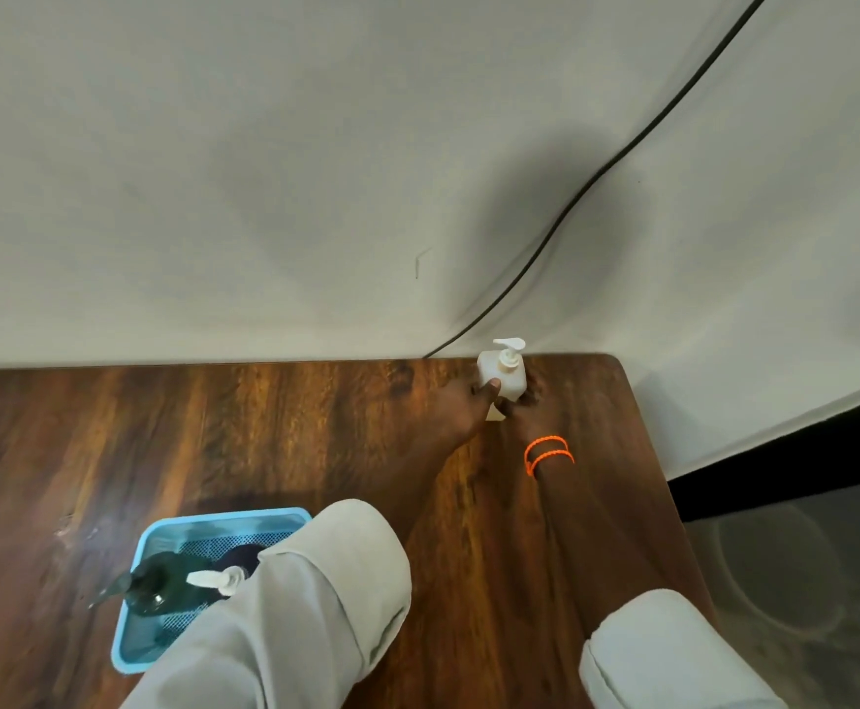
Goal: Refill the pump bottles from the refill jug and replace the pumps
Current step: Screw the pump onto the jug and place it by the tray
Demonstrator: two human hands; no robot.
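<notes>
White pump bottle (pixel 502 375) upright at table (pixel 264 427) corner | left grip (pixel 471 401) and right grip (pixel 517 409) both clasp it

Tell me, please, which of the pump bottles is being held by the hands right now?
The white pump bottle at the table's far right corner, gripped by both hands; the dark green bottle sits untouched in the blue basket.

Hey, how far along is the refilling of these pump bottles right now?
Done: the white pump bottle at the table's far edge has its pump on; its fill level can't be seen. In hand: both the left hand and right hand grip that bottle. Left: a dark green bottle and a second white pump sit in the blue basket. No jug shows.
</notes>
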